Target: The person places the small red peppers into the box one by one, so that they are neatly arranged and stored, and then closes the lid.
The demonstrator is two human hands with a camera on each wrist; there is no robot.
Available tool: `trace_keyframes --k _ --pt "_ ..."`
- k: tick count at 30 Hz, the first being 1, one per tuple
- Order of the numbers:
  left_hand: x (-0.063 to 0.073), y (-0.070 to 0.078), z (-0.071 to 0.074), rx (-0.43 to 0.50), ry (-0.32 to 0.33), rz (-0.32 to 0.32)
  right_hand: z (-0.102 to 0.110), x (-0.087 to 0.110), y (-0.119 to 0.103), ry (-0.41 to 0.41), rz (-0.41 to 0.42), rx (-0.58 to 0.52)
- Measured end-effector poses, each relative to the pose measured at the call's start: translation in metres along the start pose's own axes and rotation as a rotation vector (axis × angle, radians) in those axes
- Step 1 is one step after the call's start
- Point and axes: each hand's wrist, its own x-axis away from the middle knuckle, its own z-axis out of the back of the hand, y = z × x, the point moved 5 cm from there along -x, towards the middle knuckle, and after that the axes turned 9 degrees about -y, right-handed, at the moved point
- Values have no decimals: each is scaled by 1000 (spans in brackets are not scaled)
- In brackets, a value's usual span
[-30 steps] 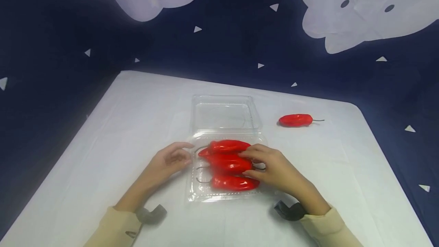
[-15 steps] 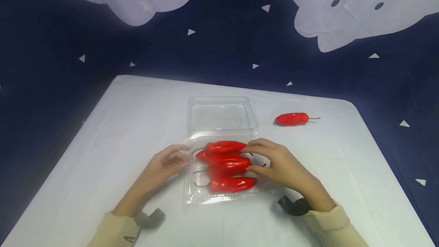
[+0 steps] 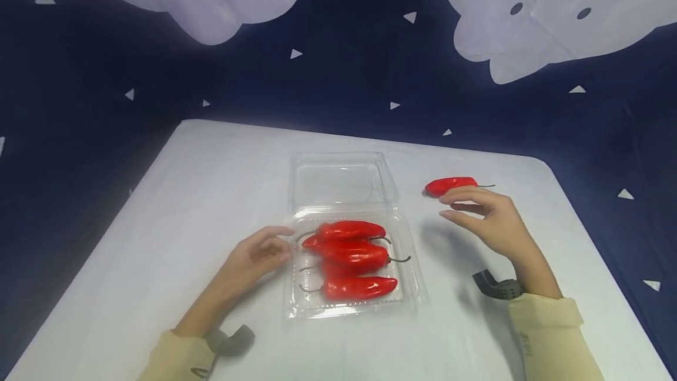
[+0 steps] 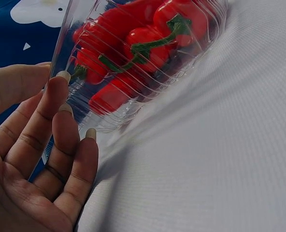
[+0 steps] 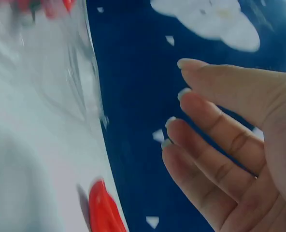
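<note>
A clear plastic clamshell box (image 3: 409,287) lies with its lid folded back, and several red chili peppers (image 3: 359,288) are piled in its base. My left hand (image 3: 259,257) is beside the box's left rim, fingers loosely bent. In the left wrist view its fingertips (image 4: 62,77) come up against the rim; firm contact cannot be told. A single red chili pepper (image 3: 449,186) with a thin stem lies to the right. Just in front of it hovers my right hand (image 3: 492,219), thumb and fingers apart and nothing between them. The right wrist view shows that pepper (image 5: 104,212) below left.
The transparent lid (image 3: 338,184) lies flat behind the base. A white cloth (image 3: 238,163) covers the table, whose far edge meets a dark blue backdrop (image 3: 338,75) with white clouds and triangles. Dark wrist mounts (image 3: 497,287) stick out from both sleeves.
My right hand has let go of a pepper in the box and moved right and away from me, towards the lone pepper. The left hand keeps its place at the rim.
</note>
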Motion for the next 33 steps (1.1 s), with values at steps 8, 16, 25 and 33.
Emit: trace_keyframes --k 8,16,25,33 --pt "0 2 -1 -28 -2 -16 22 3 22 23 -65 3" --pt "0 2 -1 -17 -5 -45 33 4 56 157 -200 117" --pt "-3 -3 -3 -3 -5 -8 37 6 87 149 -229 105" --pt "-1 -2 -1 -14 6 -25 33 -6 108 121 -276 144"
